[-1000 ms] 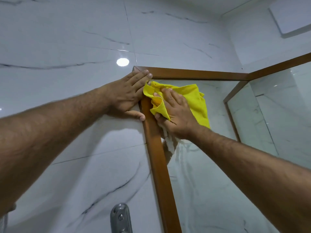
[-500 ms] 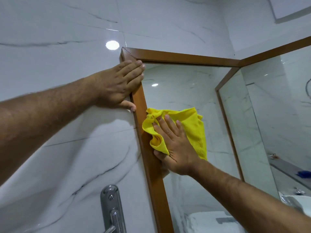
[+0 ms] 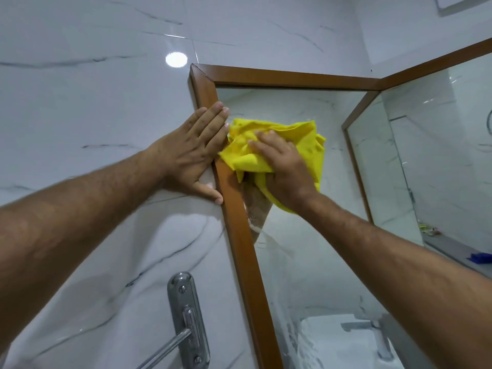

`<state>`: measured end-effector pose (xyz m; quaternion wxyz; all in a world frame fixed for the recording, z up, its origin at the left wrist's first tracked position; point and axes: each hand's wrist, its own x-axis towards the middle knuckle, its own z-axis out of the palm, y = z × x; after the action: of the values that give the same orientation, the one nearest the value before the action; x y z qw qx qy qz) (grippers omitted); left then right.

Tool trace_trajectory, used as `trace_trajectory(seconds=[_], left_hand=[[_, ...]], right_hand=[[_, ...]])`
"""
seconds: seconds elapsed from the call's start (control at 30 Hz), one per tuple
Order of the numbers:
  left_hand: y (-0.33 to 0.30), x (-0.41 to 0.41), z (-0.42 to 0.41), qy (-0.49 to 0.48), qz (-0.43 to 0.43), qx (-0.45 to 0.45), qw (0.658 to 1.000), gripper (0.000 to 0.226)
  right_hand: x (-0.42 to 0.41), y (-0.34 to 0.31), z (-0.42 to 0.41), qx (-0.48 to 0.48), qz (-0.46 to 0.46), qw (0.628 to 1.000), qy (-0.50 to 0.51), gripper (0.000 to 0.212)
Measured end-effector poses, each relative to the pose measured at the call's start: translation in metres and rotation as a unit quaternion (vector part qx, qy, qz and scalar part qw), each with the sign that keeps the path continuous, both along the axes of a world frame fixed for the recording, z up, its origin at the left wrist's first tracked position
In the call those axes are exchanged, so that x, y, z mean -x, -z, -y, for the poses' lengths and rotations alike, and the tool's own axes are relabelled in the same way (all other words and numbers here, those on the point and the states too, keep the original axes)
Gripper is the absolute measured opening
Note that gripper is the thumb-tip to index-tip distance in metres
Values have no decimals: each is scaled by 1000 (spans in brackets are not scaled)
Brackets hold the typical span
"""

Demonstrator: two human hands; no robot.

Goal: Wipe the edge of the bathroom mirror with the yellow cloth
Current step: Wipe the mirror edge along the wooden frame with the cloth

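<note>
So we've got the yellow cloth (image 3: 298, 139) bunched into a crumpled wad under our right hand (image 3: 285, 171), pressed against the glass of the bathroom mirror (image 3: 306, 235) right at its left edge, near the top corner. That hand lies mostly flat with the fingers spread over the fabric, pinning it rather than gripping it in a fist. The cloth looks soft, with lots of folds. Our left hand (image 3: 191, 153) is open and flat, holding nothing, palm on the glossy white marble-look wall tile (image 3: 93, 102) with the fingertips lying over the wooden frame (image 3: 239, 235), just beside the cloth. The frame is a smooth brown strip with a mitred corner. Lower down there's a shiny chrome wall plate (image 3: 186, 315) with a bar. No containers that we can see.
</note>
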<state>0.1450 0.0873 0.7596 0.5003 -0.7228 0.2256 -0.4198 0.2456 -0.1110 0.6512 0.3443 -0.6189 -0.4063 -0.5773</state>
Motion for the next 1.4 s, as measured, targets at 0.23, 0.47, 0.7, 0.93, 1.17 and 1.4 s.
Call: trace_trajectory(seconds=[0.23, 0.47, 0.7, 0.93, 1.17, 1.4], left_hand=[[0, 2, 2, -7, -3, 2, 1000, 143], [12, 2, 6, -33, -11, -32, 999, 131], [68, 2, 7, -7, -27, -18, 999, 112], [97, 0, 5, -10, -42, 1, 999, 112], [124, 5, 7, -41, -48, 31, 998, 126], [160, 11, 9, -24, -47, 117, 992, 142]], right_hand=[[-12, 44, -27, 38, -14, 998, -57, 64], [-18, 123, -18, 103, -3, 994, -46, 59], [-29, 128, 2, 205, 35, 978, 26, 63], [-26, 135, -14, 150, 20, 988, 21, 61], [-24, 201, -12, 161, 11, 987, 15, 70], [-26, 152, 4, 213, 40, 976, 36, 65]])
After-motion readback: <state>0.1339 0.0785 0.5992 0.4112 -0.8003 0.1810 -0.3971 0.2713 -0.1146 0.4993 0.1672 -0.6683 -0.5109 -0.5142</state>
